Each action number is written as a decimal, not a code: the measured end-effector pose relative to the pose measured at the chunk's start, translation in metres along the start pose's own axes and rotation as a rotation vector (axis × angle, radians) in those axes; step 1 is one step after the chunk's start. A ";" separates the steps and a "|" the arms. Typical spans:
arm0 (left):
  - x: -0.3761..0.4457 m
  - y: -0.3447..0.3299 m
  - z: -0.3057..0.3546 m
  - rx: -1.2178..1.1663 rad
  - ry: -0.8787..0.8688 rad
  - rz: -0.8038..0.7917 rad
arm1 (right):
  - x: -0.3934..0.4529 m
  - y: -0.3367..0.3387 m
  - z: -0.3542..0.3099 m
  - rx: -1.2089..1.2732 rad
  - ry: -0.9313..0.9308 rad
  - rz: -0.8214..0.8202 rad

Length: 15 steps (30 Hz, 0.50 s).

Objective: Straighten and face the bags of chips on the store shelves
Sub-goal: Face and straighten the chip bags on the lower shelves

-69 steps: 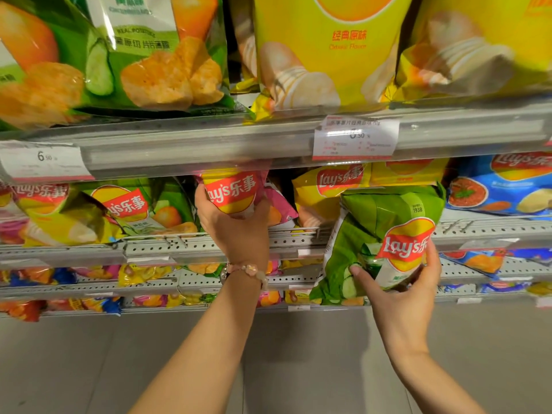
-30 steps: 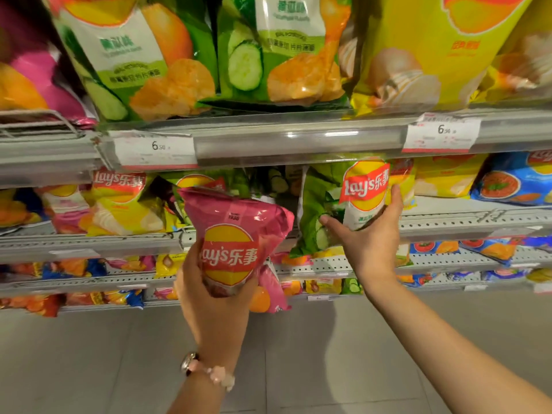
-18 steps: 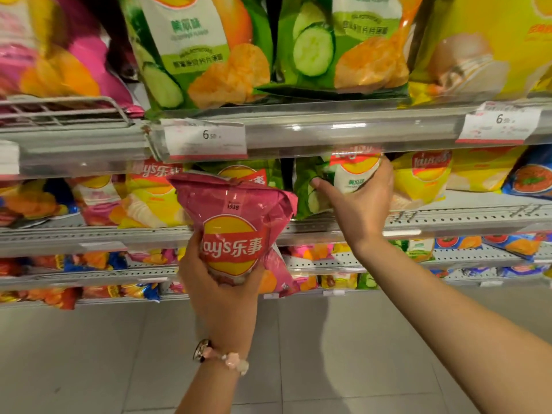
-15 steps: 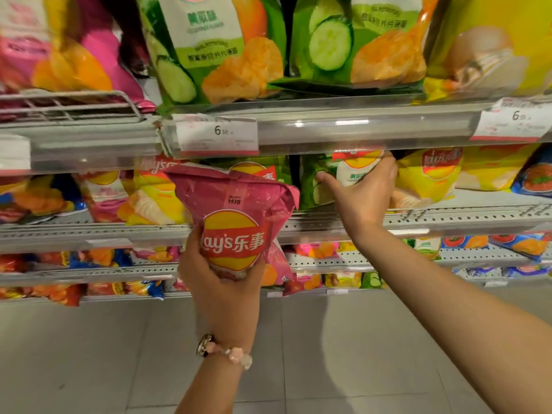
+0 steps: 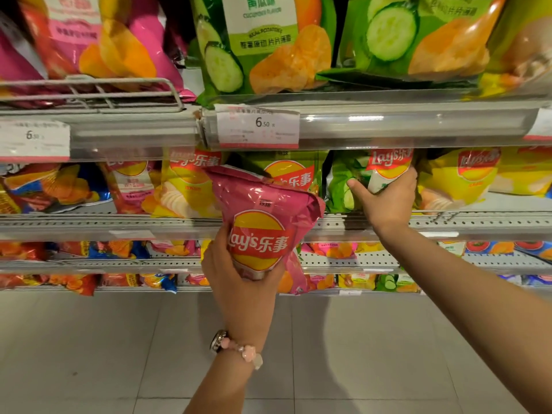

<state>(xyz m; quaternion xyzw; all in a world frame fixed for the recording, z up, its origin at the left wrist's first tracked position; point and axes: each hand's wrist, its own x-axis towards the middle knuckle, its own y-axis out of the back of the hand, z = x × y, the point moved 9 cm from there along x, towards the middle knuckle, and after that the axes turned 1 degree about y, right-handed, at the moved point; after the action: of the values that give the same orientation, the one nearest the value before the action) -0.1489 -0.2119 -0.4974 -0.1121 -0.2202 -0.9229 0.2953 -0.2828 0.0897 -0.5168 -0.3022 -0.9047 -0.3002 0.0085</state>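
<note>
The pink bag (image 5: 263,222) held in front of the shelves carries the logo "Lay's 乐事" on a red banner over a yellow disc, with a small "1938" above it. The green bag (image 5: 343,186) on the middle shelf to the right shows "Lay's" cut off at its edge. A yellow bag (image 5: 466,177) further right and a yellow bag (image 5: 191,186) on the left bear the same logo. The large green bag (image 5: 263,43) on the top shelf reads "黄瓜味", "CUCUMBER FLAVOR" and "REAL POTATOES". The price tag (image 5: 258,125) on the top rail reads "6.50"; the left price tag (image 5: 34,140) is blurred but seems the same.
</note>
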 end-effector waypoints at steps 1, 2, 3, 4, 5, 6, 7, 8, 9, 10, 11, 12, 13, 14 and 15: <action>-0.001 -0.001 -0.001 0.004 0.004 -0.014 | 0.001 -0.002 0.002 0.002 -0.010 -0.013; -0.002 -0.003 -0.002 0.006 0.011 -0.027 | 0.003 -0.003 0.004 0.004 -0.019 -0.027; -0.003 -0.004 -0.003 0.006 0.019 -0.039 | 0.004 -0.005 0.005 0.007 -0.028 -0.042; -0.004 -0.005 -0.004 0.003 0.027 -0.048 | 0.004 -0.006 0.006 0.014 -0.035 -0.061; -0.005 -0.006 -0.004 -0.001 0.036 -0.054 | 0.004 -0.008 0.007 0.024 -0.043 -0.085; -0.006 -0.007 -0.005 -0.003 0.043 -0.057 | 0.002 -0.009 0.007 0.034 -0.050 -0.111; -0.007 -0.007 -0.006 0.000 0.046 -0.057 | -0.001 -0.008 0.005 0.047 -0.054 -0.129; -0.008 -0.007 -0.006 0.009 0.046 -0.052 | -0.006 -0.005 0.003 0.064 -0.049 -0.134; -0.009 -0.007 -0.007 0.018 0.046 -0.046 | -0.015 0.000 -0.002 0.083 -0.032 -0.122; -0.009 -0.006 -0.008 0.022 0.049 -0.043 | -0.027 0.007 -0.009 0.106 -0.003 -0.095; -0.009 -0.006 -0.009 0.022 0.054 -0.042 | -0.043 0.015 -0.018 0.142 0.036 -0.069; -0.009 -0.005 -0.010 0.022 0.058 -0.038 | -0.062 0.021 -0.027 0.202 0.074 -0.063; -0.008 -0.004 -0.010 0.024 0.060 -0.032 | -0.082 0.023 -0.035 0.289 0.095 -0.089; -0.007 -0.002 -0.009 0.027 0.063 -0.025 | -0.104 0.022 -0.043 0.385 0.088 -0.148; -0.007 0.000 -0.007 0.029 0.064 -0.018 | -0.124 0.017 -0.051 0.470 0.060 -0.237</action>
<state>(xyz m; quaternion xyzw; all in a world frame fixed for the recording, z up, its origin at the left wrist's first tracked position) -0.1440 -0.2124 -0.5059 -0.0763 -0.2249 -0.9254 0.2954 -0.1802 0.0052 -0.4904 -0.1748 -0.9780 -0.0895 0.0703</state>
